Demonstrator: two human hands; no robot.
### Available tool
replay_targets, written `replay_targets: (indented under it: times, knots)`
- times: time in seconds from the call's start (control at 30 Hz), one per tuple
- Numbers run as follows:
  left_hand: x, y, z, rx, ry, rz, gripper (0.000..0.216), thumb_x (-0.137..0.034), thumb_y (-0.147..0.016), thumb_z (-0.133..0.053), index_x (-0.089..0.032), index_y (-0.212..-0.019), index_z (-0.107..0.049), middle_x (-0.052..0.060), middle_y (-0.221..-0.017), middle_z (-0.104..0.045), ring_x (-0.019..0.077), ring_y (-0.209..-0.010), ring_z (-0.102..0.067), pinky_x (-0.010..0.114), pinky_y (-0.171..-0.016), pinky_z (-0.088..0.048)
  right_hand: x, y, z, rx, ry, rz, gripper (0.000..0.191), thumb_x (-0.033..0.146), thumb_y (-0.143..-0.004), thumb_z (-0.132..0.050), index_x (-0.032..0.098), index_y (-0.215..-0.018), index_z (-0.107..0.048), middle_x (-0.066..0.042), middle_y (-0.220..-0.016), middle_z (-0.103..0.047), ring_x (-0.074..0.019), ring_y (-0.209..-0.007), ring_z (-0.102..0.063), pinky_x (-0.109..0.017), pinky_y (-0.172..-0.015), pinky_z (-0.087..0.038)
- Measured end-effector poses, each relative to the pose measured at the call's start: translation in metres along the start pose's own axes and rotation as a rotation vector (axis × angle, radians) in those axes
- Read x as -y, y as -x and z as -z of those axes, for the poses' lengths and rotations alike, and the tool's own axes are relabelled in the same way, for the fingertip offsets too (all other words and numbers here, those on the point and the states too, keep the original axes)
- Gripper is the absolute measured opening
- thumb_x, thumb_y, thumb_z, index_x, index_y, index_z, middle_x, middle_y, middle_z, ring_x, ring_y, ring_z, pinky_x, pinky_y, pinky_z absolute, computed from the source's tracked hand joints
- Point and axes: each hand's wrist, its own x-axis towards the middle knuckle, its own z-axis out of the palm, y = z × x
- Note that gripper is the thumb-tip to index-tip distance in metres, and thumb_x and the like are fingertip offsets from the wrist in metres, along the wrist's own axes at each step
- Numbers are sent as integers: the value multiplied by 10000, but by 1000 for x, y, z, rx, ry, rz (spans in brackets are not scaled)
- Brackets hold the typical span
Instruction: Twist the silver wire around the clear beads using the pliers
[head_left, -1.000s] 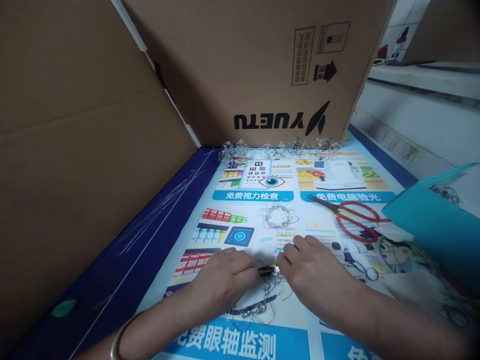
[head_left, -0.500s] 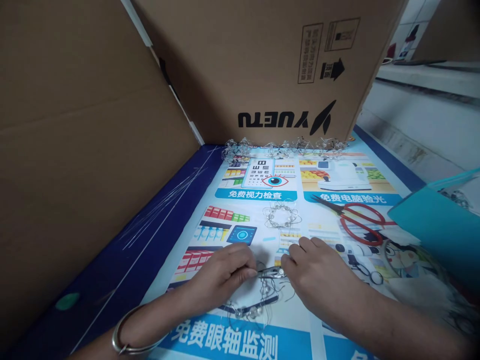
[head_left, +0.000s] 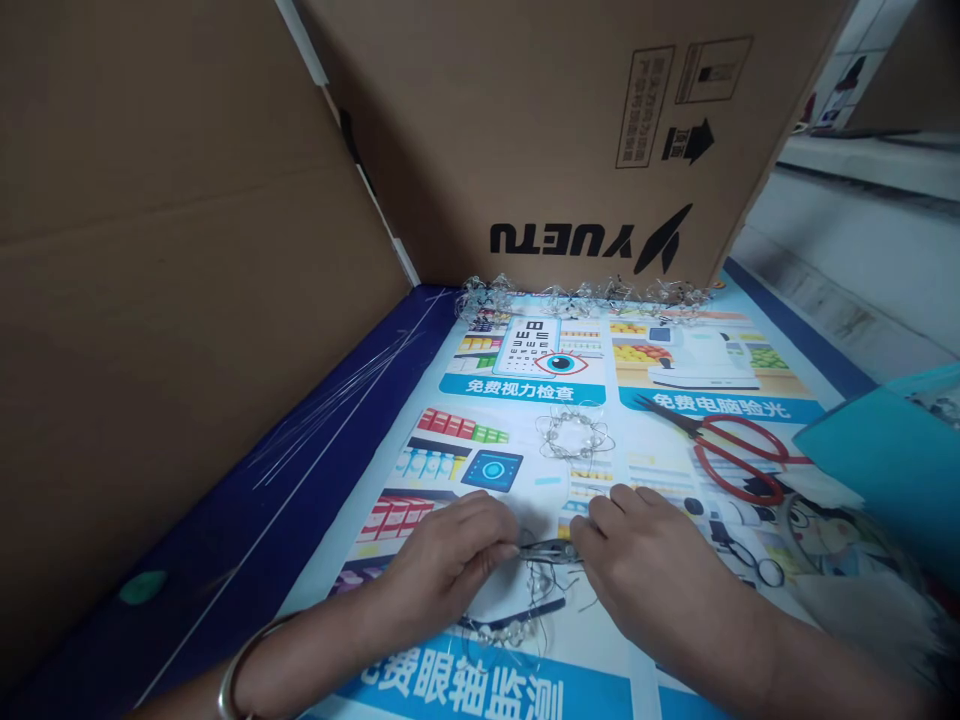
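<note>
My right hand (head_left: 637,545) is closed in a fist around small metal pliers (head_left: 551,551), whose jaws point left. My left hand (head_left: 469,550) is pinched at the tip of those jaws; thin wire seems to be between its fingers, though the exact grip is hidden. Below the pliers hangs a string of clear beads on thin wire (head_left: 510,632), curving down to the left, with loose wire ends sticking out. A finished-looking ring of beads and wire loops (head_left: 575,436) lies flat on the printed sheet beyond my hands.
Red-handled scissors (head_left: 739,450) lie to the right, near a blue container (head_left: 885,450). Several beaded wire pieces (head_left: 592,300) line the foot of the cardboard wall (head_left: 585,120). Straight wires (head_left: 330,410) lie at left. A wire coil (head_left: 795,530) sits at right.
The view has shifted slightly, so everything sits a little further right. Both hands keep their hold at the pliers, which look rotated a little, with the pivot less visible.
</note>
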Motion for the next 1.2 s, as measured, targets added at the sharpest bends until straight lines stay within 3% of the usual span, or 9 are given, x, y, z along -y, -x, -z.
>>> replay_targets:
  times: [0.7,1.2]
  knots:
    - [-5,3,-1,-131,4,39,106,-134,-902,-387,-170,-846,-470,24,-783,-511,144,-729,-464,286,-645,-370,8,-5,5,33,-147,-133,78,222,-803,-529,230,-864,-577,-16,-772,-554,-195,-744,-471,-319,-614,-273]
    - [-9,2,-1,-234,75,-37,112,-107,-893,-388,-174,-853,-468,29,-776,-492,142,-724,-460,271,-639,-383,7,-5,4,-95,-156,-134,88,206,-784,-542,233,-863,-572,-3,-785,-556,-188,-752,-459,-321,-639,-281]
